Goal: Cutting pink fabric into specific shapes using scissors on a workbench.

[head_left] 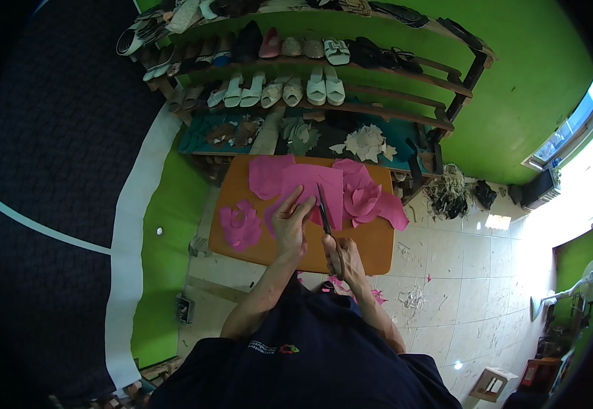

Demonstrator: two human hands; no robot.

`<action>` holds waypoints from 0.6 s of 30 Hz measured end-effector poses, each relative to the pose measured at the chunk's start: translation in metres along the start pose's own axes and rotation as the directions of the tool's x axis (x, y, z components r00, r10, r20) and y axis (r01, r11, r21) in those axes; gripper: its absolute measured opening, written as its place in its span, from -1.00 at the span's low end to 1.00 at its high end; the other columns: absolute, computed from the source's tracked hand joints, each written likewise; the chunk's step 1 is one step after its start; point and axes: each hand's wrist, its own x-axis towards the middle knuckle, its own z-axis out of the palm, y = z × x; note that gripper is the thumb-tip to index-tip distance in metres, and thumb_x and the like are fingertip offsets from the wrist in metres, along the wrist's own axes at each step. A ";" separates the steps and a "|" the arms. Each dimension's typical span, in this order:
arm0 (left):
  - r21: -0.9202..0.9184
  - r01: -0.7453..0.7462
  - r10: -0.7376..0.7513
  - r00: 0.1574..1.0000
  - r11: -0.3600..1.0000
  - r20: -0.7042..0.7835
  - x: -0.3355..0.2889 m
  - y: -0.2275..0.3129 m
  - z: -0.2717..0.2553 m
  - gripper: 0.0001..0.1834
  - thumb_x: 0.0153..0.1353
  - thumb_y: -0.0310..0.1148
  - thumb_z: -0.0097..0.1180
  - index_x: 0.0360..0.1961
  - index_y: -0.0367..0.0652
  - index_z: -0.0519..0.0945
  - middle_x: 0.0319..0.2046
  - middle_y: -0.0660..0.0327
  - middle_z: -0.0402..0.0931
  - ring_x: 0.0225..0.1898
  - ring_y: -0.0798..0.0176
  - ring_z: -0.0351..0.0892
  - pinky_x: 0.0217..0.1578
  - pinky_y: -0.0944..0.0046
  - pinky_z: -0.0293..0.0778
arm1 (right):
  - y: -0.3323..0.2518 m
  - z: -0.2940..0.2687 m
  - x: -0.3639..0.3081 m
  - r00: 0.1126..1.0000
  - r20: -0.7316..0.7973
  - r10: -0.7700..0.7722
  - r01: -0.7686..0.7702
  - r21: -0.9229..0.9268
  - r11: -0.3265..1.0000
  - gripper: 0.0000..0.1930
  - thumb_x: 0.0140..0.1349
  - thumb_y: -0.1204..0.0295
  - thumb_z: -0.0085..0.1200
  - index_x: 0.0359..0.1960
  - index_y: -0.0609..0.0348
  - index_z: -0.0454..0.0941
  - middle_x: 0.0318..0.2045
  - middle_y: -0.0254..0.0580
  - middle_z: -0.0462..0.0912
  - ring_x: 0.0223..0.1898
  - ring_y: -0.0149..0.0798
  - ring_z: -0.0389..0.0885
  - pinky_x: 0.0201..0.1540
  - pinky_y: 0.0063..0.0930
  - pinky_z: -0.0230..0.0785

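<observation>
Hands: two in my view. Left hand [288, 225] lies flat, fingers spread, pressing one pink sheet [310, 191] on the orange desk [371, 245]; right hand [341, 255] is closed around one knife [323, 201], blade on that sheet. Pink offcuts [240, 225] lie left and right. Shoe shelves [378, 112] stand behind; green walls [528, 75], tiled floor [446, 273].

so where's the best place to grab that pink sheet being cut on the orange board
Take the pink sheet by its far left edge, coming in from the left. It lies flat on the orange board, the left hand presses its near part, and the right hand holds the blade to the right, so that side likely stays clear.
</observation>
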 end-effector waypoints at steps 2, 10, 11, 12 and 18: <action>-0.016 0.008 -0.008 1.000 1.000 0.005 -0.001 0.004 0.005 -0.47 0.20 -0.61 0.25 0.21 -0.42 0.44 -0.21 0.15 0.63 -0.21 0.39 0.66 -0.09 0.44 0.59 | 0.004 0.000 0.003 1.000 -0.014 0.014 -0.014 -0.013 1.000 -0.32 0.18 -0.23 0.17 -0.67 0.20 0.36 -0.81 -0.40 0.28 -0.78 -0.46 0.30 -0.72 -0.45 0.20; -0.001 0.044 -0.044 0.999 0.999 0.010 0.001 0.011 0.007 -0.45 0.19 -0.60 0.27 0.22 -0.39 0.44 -0.23 0.18 0.64 -0.18 0.36 0.66 -0.05 0.40 0.58 | 0.006 0.001 0.003 0.998 -0.052 -0.036 0.033 -0.053 0.998 -0.31 0.15 -0.19 0.24 -0.73 0.20 0.31 -0.83 -0.40 0.24 -0.77 -0.48 0.23 -0.71 -0.43 0.08; -0.002 0.049 -0.049 0.999 0.999 0.013 0.000 0.013 0.009 -0.45 0.19 -0.59 0.27 0.22 -0.38 0.44 -0.24 0.19 0.65 -0.18 0.36 0.66 -0.05 0.40 0.57 | 0.005 0.001 0.003 0.997 -0.053 -0.047 0.043 -0.068 0.997 -0.31 0.16 -0.18 0.24 -0.74 0.21 0.31 -0.83 -0.40 0.24 -0.77 -0.48 0.23 -0.72 -0.43 0.07; -0.005 0.048 -0.048 0.999 0.999 0.014 0.001 0.010 0.007 -0.45 0.19 -0.59 0.27 0.22 -0.38 0.44 -0.24 0.19 0.65 -0.18 0.36 0.66 -0.05 0.40 0.57 | 0.008 0.000 0.004 0.997 -0.054 -0.049 0.045 -0.070 0.997 -0.31 0.16 -0.18 0.24 -0.74 0.21 0.31 -0.83 -0.40 0.24 -0.77 -0.48 0.23 -0.72 -0.43 0.07; 0.059 0.057 -0.058 0.998 0.997 0.010 0.001 0.005 -0.005 -0.47 0.20 -0.57 0.27 0.21 -0.36 0.45 -0.24 0.19 0.65 -0.15 0.36 0.66 -0.03 0.39 0.57 | 0.007 0.002 0.003 0.994 -0.052 -0.093 0.088 -0.096 0.991 -0.31 0.17 -0.17 0.24 -0.74 0.21 0.31 -0.83 -0.39 0.25 -0.78 -0.48 0.26 -0.72 -0.44 0.10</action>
